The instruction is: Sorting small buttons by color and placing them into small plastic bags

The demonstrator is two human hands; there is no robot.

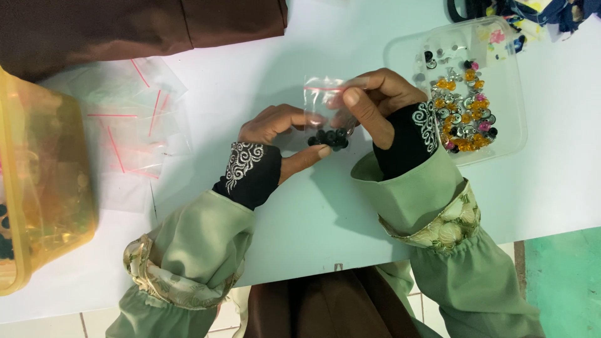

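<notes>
Head view, one entry: small clear zip bag, pinched at its red-striped mouth by the right hand and steadied from the side and beneath by the left hand, both closed on it; black buttons are gathered at its bottom, the bag being held upright above the middle of the white table; clear tray of orange, pink and silver beads is set just beside the right hand, near the far right edge; spare zip bags are spread toward the left; yellow tub is stood at the left edge.
</notes>
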